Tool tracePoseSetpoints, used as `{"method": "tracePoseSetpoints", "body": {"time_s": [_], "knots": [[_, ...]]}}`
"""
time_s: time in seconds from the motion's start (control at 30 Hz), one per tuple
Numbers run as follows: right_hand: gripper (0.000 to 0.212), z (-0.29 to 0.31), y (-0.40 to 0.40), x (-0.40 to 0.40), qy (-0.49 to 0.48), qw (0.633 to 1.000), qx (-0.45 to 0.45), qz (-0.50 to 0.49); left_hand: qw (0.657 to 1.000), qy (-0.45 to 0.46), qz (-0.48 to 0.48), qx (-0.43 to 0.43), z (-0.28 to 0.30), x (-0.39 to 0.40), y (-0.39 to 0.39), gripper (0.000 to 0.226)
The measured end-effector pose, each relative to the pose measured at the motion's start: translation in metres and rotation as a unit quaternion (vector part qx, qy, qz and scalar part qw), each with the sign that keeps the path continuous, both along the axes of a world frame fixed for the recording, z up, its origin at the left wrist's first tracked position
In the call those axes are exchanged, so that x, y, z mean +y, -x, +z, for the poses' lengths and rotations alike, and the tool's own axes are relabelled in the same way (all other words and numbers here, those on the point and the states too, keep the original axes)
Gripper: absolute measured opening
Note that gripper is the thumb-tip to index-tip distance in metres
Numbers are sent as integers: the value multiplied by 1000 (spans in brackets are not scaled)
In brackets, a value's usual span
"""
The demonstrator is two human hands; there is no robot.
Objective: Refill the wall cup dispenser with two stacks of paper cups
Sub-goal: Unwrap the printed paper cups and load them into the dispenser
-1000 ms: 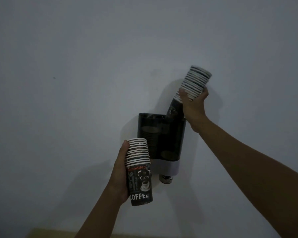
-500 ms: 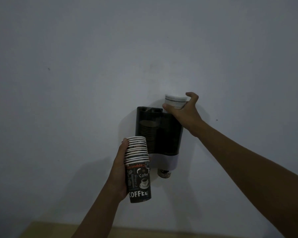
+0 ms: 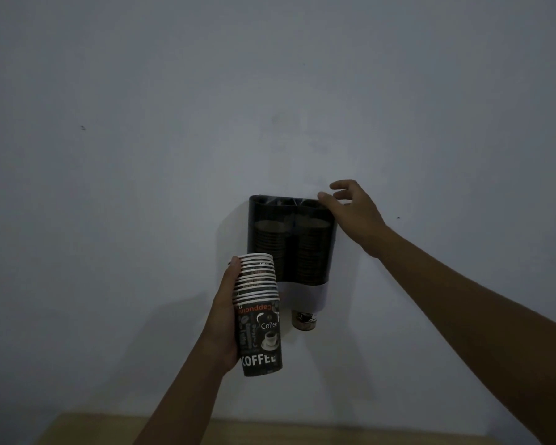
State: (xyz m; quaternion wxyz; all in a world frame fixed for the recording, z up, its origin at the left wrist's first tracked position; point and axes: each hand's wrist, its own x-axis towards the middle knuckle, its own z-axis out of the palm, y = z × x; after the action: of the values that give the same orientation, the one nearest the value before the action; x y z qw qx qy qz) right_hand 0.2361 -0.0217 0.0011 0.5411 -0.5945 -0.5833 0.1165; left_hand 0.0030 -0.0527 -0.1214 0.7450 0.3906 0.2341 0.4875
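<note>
A dark see-through cup dispenser (image 3: 264, 210) with a white lower band hangs on the wall. Two stacks of cups show inside it, one in the left tube (image 3: 268, 248) and one in the right tube (image 3: 313, 252). One cup bottom (image 3: 304, 321) sticks out below the right tube. My left hand (image 3: 225, 319) grips a stack of black "Coffee" paper cups (image 3: 259, 316) upright, in front of the dispenser's lower left. My right hand (image 3: 353, 208) hovers at the dispenser's top right corner, fingers spread and holding nothing.
The plain pale wall (image 3: 142, 123) fills most of the view. A wooden surface's edge (image 3: 109, 433) runs along the bottom of the frame, below the dispenser.
My right hand lowered its cup stack into the right tube and let go; the stack now sits fully inside. The left hand kept its stack almost still.
</note>
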Motion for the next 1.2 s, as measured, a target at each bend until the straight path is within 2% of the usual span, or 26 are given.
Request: {"method": "tracePoseSetpoints", "body": {"time_s": [0.07, 0.13, 0.2, 0.27, 0.33, 0.37, 0.47, 0.6, 0.87, 0.97, 1.03, 1.13, 1.2], "knots": [[40, -8, 4, -10, -38, 998, -41, -40, 1000, -7, -9, 0, 0, 0, -1, 71], [35, -21, 15, -25, -116, 984, -118, -71, 1000, -16, -14, 12, 1, 1, -1, 70], [23, -34, 31, -49, -142, 979, -146, -13, 998, -37, -26, 33, 5, 0, -1, 68], [20, -45, 45, -71, -33, 985, -127, 114, 996, -58, -41, 56, 11, -2, -2, 67], [29, -53, 51, -83, 93, 964, -108, 224, 992, -71, -62, 86, 18, -4, -3, 68], [29, -56, 51, -85, 120, 956, -92, 252, 990, -67, -77, 99, 20, -5, -3, 70], [25, -51, 47, -87, 136, 954, -51, 261, 985, -46, -116, 122, 24, -9, -1, 74], [24, -46, 40, -89, 180, 935, -50, 302, 977, -36, -178, 114, 22, -10, 9, 77], [25, -39, 39, -88, 135, 943, -48, 301, 972, -29, -191, 135, 30, -7, 13, 90], [25, -34, 39, -87, 134, 940, -60, 307, 971, -28, -198, 129, 31, -3, 14, 87], [25, -25, 40, -84, 111, 948, -73, 291, 972, -33, -188, 140, 33, -3, 17, 77], [23, 6, 41, -70, 5, 976, -88, 201, 982, -29, -88, 167, 37, -6, 20, 56], [24, 32, 42, -58, -74, 984, -80, 142, 991, -38, 18, 131, 35, 1, 19, 61]]}}
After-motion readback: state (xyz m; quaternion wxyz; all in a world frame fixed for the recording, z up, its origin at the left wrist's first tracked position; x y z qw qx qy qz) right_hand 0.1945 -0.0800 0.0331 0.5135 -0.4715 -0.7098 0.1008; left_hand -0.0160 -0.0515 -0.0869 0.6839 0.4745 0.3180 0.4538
